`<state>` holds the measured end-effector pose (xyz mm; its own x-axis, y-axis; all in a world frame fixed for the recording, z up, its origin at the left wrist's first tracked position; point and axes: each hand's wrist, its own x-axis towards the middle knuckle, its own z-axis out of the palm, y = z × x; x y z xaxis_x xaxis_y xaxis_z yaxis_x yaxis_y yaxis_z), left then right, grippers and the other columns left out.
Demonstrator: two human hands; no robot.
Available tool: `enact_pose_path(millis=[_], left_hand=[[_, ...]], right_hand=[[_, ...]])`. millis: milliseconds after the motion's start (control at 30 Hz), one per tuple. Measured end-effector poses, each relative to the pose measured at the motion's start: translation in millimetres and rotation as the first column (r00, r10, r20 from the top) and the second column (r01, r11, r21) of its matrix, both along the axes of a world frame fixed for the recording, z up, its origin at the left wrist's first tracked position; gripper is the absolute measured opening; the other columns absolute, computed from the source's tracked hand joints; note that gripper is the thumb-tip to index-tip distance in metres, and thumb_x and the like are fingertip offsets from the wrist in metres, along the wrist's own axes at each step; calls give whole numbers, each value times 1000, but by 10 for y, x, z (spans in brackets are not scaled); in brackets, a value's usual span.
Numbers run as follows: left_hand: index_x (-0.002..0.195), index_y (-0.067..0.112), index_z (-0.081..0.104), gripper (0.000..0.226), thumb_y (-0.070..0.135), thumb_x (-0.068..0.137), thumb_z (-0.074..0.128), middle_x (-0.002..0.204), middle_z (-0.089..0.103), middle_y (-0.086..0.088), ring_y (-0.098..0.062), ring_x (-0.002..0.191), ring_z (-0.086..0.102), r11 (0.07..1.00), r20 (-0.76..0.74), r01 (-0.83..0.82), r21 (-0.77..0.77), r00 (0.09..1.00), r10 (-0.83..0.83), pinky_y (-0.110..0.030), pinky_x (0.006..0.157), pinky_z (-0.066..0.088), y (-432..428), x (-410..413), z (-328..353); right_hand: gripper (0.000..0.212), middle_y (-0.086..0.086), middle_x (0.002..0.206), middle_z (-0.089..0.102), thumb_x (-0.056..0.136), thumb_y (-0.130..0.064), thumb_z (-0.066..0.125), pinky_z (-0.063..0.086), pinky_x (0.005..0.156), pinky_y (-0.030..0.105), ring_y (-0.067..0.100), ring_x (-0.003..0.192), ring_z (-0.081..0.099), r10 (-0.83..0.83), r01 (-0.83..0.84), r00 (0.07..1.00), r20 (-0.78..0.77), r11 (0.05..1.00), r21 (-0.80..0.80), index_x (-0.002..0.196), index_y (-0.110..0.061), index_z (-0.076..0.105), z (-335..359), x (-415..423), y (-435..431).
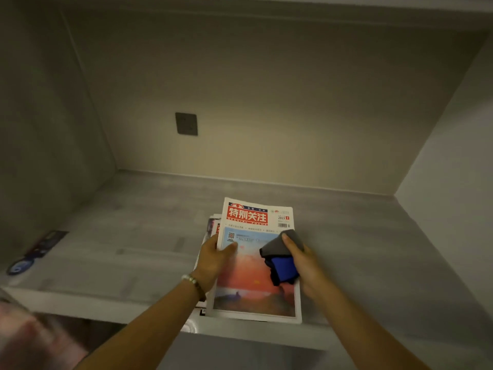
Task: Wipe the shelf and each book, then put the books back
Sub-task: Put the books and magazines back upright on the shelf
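A magazine (252,292) with a red title and a sunset cover lies on top of a small stack (212,222) on the grey shelf (128,236), near its front edge. My left hand (213,259) grips the top magazine's left edge, thumb on the cover. My right hand (304,263) holds a bunched grey and blue cloth (282,256) against the cover's right side.
A dark socket plate (186,123) sits on the back wall. Flat dark items (40,247) lie at the shelf's far left. Side walls close the niche left and right. A blurred pinkish object (29,340) is below the shelf at the lower left.
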<state>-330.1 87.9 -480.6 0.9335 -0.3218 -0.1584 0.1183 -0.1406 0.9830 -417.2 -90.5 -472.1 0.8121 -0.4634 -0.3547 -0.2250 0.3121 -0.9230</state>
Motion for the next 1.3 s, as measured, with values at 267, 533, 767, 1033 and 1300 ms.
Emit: enact_pose_path(millis=[267, 533, 767, 1033, 1300], left_hand=[[118, 0, 57, 29, 1, 89, 59, 119, 61, -16, -33, 105, 59, 992, -96, -32, 118, 994, 44, -41, 87, 51, -51, 743, -492], [116, 13, 59, 38, 21, 81, 70, 115, 61, -9, -30, 109, 53, 881, 127, -49, 470, 992, -12, -37, 92, 44, -49, 923, -844], [138, 16, 44, 66, 48, 83, 63, 136, 40, -12, -32, 119, 36, 803, 220, -116, 585, 975, -20, -35, 93, 34, -2, 807, -900], [138, 14, 43, 62, 32, 84, 68, 139, 36, -12, -31, 126, 30, 805, 182, -129, 580, 983, 27, -41, 101, 34, -62, 797, -887], [134, 25, 44, 51, 41, 88, 60, 117, 61, -1, -25, 106, 57, 841, 131, 32, 540, 984, -122, -38, 92, 47, -52, 871, -788]], right_hand=[[32, 8, 96, 67, 92, -36, 59, 52, 53, 21, 18, 76, 65, 90, -113, 977, -191, 987, -115, 116, -16, 55, -478, 675, -88], [37, 10, 93, 60, 84, -27, 72, 50, 67, 33, 24, 80, 60, -138, -53, 932, -336, 863, -502, 104, -5, 50, -925, 618, -942], [30, 8, 69, 52, 85, -27, 71, 38, 52, 26, 19, 60, 52, -166, -142, 888, -429, 788, -599, 76, -5, 52, -1320, 577, -1376], [44, 13, 132, 47, 89, -25, 65, 41, 101, 38, 27, 120, 46, -198, -68, 951, -239, 619, -782, 126, -6, 52, -1134, 587, -1204], [23, -5, 99, 64, 94, -33, 55, 44, 58, 11, 7, 84, 63, 150, -284, 941, -303, 837, -467, 108, -15, 56, -819, 592, -172]])
